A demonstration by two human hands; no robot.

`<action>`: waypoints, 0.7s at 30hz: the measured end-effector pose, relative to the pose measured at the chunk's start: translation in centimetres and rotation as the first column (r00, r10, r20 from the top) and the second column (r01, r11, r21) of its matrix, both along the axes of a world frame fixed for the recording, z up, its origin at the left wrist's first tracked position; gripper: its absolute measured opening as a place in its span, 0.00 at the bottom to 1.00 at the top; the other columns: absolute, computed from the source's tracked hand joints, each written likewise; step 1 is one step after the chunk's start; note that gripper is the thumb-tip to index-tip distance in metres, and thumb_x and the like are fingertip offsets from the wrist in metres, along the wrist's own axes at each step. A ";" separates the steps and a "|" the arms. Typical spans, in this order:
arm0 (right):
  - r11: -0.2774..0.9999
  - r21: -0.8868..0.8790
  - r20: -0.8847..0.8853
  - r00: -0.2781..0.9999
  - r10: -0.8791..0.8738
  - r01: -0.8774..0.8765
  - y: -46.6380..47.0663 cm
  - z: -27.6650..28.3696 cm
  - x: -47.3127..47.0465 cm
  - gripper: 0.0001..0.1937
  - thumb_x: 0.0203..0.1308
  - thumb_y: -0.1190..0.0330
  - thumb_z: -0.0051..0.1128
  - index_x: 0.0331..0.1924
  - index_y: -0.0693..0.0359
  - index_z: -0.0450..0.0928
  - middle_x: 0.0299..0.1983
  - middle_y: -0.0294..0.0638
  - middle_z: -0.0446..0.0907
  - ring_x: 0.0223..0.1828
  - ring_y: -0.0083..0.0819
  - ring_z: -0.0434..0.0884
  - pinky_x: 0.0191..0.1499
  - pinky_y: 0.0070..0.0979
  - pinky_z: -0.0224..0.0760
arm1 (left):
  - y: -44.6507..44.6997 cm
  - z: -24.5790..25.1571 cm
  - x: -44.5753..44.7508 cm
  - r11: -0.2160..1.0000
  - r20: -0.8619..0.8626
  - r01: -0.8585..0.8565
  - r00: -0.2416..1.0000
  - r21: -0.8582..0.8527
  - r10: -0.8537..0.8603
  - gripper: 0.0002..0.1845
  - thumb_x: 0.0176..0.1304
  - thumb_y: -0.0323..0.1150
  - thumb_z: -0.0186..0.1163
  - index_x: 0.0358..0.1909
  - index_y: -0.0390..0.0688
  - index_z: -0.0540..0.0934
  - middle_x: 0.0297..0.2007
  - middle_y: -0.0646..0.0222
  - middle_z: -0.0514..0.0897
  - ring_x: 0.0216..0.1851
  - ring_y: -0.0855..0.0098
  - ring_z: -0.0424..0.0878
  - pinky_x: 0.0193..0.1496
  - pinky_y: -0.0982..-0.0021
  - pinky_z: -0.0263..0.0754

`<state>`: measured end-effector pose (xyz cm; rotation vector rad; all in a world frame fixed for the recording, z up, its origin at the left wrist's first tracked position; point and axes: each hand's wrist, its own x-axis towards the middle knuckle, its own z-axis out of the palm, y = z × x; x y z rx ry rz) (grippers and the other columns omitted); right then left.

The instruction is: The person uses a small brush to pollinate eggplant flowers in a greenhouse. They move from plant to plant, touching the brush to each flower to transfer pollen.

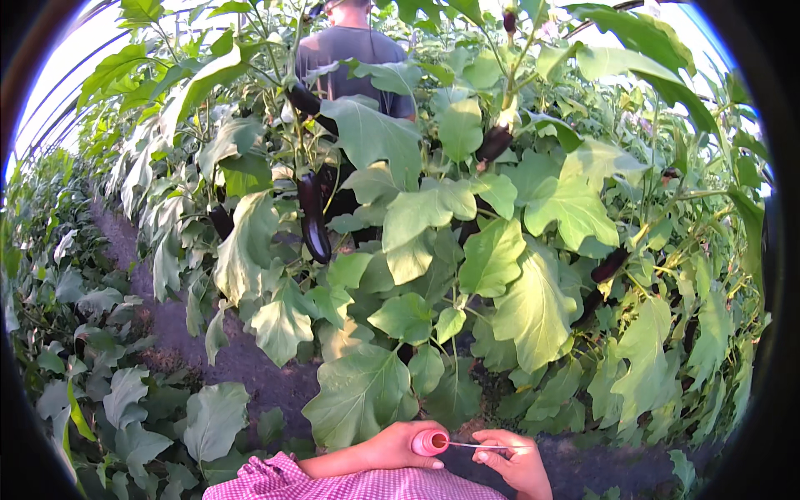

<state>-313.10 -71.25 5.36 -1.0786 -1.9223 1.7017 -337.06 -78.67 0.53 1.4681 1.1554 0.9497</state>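
Observation:
My left hand (405,442) is wrapped around a small pink bottle (429,442), tilted with its open mouth toward the right. Between the thumb and fingers of my right hand (509,465) is a thin pale stick (478,445). Its far end meets the bottle's mouth; whether the tip is inside cannot be made out clearly. What the bottle contains is hidden. Both hands are low in the picture, close to my pink checked garment (375,484). Just beyond them hangs a broad eggplant leaf (359,397).
Dense eggplant plants (431,212) stand in front of me, bearing a long dark eggplant (314,219) and a smaller one (494,144). Behind them a person in a dark shirt (356,59) faces away. A soil path (187,325) runs along the left, under the tunnel's curved roof frame (69,56).

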 end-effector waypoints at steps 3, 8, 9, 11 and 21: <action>1.000 -0.027 -0.206 0.978 -0.015 0.010 -0.6 0.4 -4.6 0.12 0.67 0.68 0.50 0.45 0.67 0.79 0.28 0.39 0.81 0.28 0.23 0.78 0.33 0.20 0.71 | -1.3 0.2 -4.1 0.999 0.016 -0.021 1.000 -0.050 0.022 0.28 0.52 0.42 0.74 0.52 0.42 0.77 0.44 0.69 0.83 0.47 0.75 0.80 0.55 0.71 0.73; 0.983 -0.053 -0.317 0.937 0.148 -0.174 -0.3 2.7 -15.3 0.12 0.69 0.66 0.51 0.48 0.64 0.78 0.28 0.34 0.80 0.29 0.17 0.77 0.33 0.15 0.70 | -5.1 0.2 -11.4 0.971 0.240 -0.220 0.941 -0.095 0.237 0.25 0.47 0.32 0.77 0.47 0.39 0.77 0.39 0.73 0.80 0.42 0.80 0.76 0.49 0.74 0.73; 0.965 -0.007 -0.335 0.910 0.244 -0.261 -0.2 3.2 -17.4 0.13 0.69 0.67 0.50 0.53 0.64 0.76 0.30 0.32 0.79 0.31 0.17 0.76 0.35 0.15 0.68 | -6.2 -0.1 -12.8 0.962 0.257 -0.236 0.929 -0.138 0.265 0.25 0.48 0.31 0.76 0.47 0.39 0.77 0.39 0.73 0.81 0.42 0.80 0.76 0.50 0.74 0.73; 0.908 -0.062 -0.425 0.834 0.352 -0.415 -0.3 4.0 -22.1 0.17 0.64 0.72 0.58 0.55 0.69 0.75 0.38 0.40 0.81 0.39 0.23 0.78 0.44 0.21 0.72 | -7.8 -0.8 -15.8 0.938 0.145 -0.341 0.926 -0.067 0.347 0.24 0.49 0.28 0.75 0.49 0.39 0.77 0.40 0.72 0.81 0.42 0.80 0.77 0.49 0.74 0.74; 0.545 0.496 -0.145 0.554 0.820 -0.676 -1.3 5.6 -35.7 0.20 0.53 0.79 0.50 0.52 0.59 0.79 0.36 0.39 0.75 0.39 0.34 0.76 0.44 0.27 0.69 | -11.2 -4.5 -25.6 0.777 0.102 -0.608 0.773 -0.164 0.626 0.30 0.48 0.23 0.73 0.54 0.33 0.73 0.44 0.66 0.82 0.47 0.74 0.79 0.52 0.71 0.76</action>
